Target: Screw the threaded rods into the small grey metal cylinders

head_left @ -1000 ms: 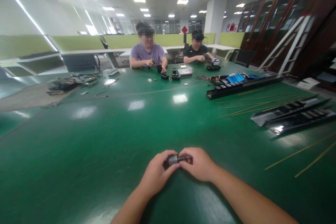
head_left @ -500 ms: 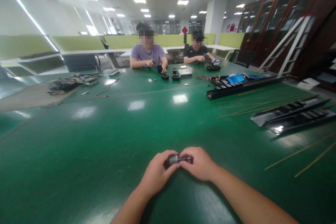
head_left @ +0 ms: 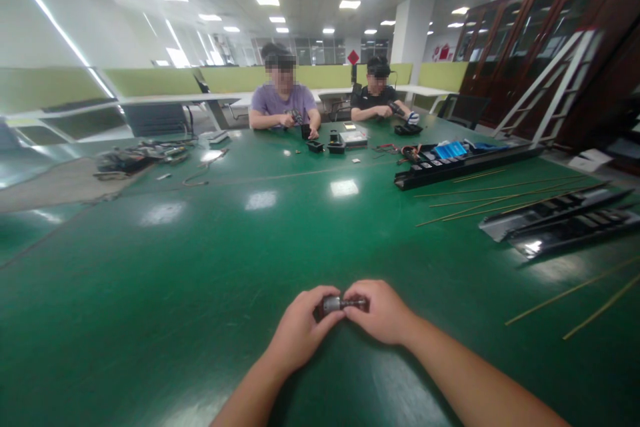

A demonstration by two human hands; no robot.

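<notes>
Close to the near side of the green table, my left hand [head_left: 299,328] is closed around a small silver metal cylinder [head_left: 332,304] that looks like a small motor. A thin dark shaft-like part [head_left: 353,303] extends from it to the right. The thumb and fingers of my right hand [head_left: 384,313] pinch that end. Both hands' fingertips nearly meet between the two parts. The cylinder lies roughly level, and its ends are partly hidden by my fingers.
Across the green table [head_left: 210,240] two people work beside small black boxes [head_left: 336,147]. On the right lie a long black channel [head_left: 415,178] with parts in it, thin yellowish rods [head_left: 465,215] and black trays [head_left: 565,233]. Cables and parts [head_left: 130,159] are heaped at the far left.
The view has shifted very slightly. Both hands keep their grip on the motor-like cylinder and its shaft end, with no clear movement.
</notes>
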